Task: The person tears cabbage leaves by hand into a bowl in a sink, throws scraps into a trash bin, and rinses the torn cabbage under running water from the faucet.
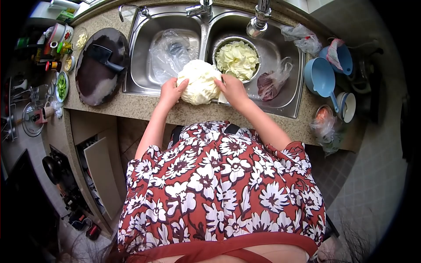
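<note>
A large pale cabbage point(198, 82) is between my two hands at the front edge of the double sink point(131, 72). My left hand point(171, 91) grips its left side, with the thumb on the leaves. On the opposite side my right hand point(232, 90) presses its thumb and fingers against it; some fingertips are hidden. Just beyond my right hand, a metal bowl point(214, 56) full of torn cabbage leaves point(239, 60) stands in the right basin. A clear plastic bag point(166, 55) lies in the left basin, partly behind the cabbage.
A plastic bag with dark red contents point(267, 85) lies in the right basin. Left of the sink is a dark board point(96, 85) with a cleaver point(103, 57) on it. Blue ladle-like scoops point(318, 76) and a white bowl point(348, 107) stand at right. Taps point(258, 24) overhang the basins.
</note>
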The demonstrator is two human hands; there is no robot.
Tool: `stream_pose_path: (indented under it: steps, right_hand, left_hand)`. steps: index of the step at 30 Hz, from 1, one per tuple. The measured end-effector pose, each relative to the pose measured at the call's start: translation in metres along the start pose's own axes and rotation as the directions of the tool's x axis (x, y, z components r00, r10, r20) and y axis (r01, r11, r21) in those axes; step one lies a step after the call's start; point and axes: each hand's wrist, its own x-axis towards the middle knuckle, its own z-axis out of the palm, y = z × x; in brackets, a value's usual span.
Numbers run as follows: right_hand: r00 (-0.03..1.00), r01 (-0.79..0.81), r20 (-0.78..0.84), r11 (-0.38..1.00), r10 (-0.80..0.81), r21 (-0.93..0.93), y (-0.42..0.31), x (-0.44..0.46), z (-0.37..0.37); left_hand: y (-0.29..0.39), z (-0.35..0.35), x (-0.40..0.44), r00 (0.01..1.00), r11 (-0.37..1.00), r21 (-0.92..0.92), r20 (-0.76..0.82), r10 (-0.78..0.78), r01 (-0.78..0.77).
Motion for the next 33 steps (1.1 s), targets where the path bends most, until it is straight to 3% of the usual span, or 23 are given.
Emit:
stream_pose_path:
  steps: [5,7,8,10,11,14,18,20,22,24,26,32,33]
  right_hand:
    - [0.985,-0.043,-0.169,0.999,0.043,0.001,0.02,-0.004,0.011]
    - [0.978,-0.207,0.005,0.977,0.207,0.042,0.028,0.0,0.012]
    - [0.977,-0.212,0.002,0.976,0.212,0.045,0.037,0.004,0.017]
    - [0.89,-0.437,0.31,0.819,0.334,0.372,0.056,0.016,0.026]
    - [0.861,-0.48,0.38,0.788,0.338,0.385,0.06,0.019,0.027]
    - [0.887,-0.45,0.348,0.735,0.302,0.507,0.059,0.023,0.035]
    - [0.871,-0.473,0.396,0.712,0.291,0.519,0.08,0.026,0.045]
    - [0.862,-0.463,0.392,0.815,0.321,0.349,0.09,0.028,0.039]
    - [0.875,-0.436,0.37,0.838,0.311,0.328,0.099,0.026,0.04]
    - [0.854,-0.517,0.375,0.664,0.361,0.54,0.095,0.022,0.034]
    - [0.851,-0.508,0.413,0.711,0.326,0.487,0.097,0.025,0.021]
    - [0.801,-0.598,0.53,0.421,0.278,0.683,0.091,0.03,-0.027]
    - [0.801,-0.597,0.53,0.421,0.278,0.683,0.091,0.029,-0.03]
  left_hand:
    - [-0.013,0.004,0.002,1.0,0.992,-0.129,-0.001,0.002,-0.002]
    - [-0.012,0.004,0.003,1.0,0.987,-0.158,0.008,-0.008,0.009]
    - [-0.011,0.003,0.003,0.999,0.988,-0.154,0.03,-0.012,0.017]
    - [-0.012,0.004,0.004,0.999,0.989,-0.147,0.053,-0.013,0.021]
    - [-0.013,0.005,0.004,0.999,0.985,-0.169,0.043,-0.015,0.022]
    - [-0.015,0.002,0.004,0.999,0.98,-0.2,0.053,-0.007,0.018]
    - [-0.024,0.003,0.009,0.996,0.965,-0.263,0.091,0.011,0.013]
    - [-0.025,0.001,0.012,0.995,0.966,-0.258,0.102,0.019,0.008]
    - [-0.016,-0.002,0.004,0.993,0.969,-0.245,0.115,0.022,0.007]
    - [0.0,-0.002,-0.005,0.998,0.956,-0.292,0.06,0.035,-0.017]
    - [0.003,-0.003,-0.003,0.997,0.958,-0.285,0.072,0.008,0.013]
    - [0.014,-0.023,0.009,0.969,0.989,0.061,0.201,-0.144,0.134]
    - [0.022,-0.027,0.01,0.969,0.989,0.061,0.2,-0.144,0.134]
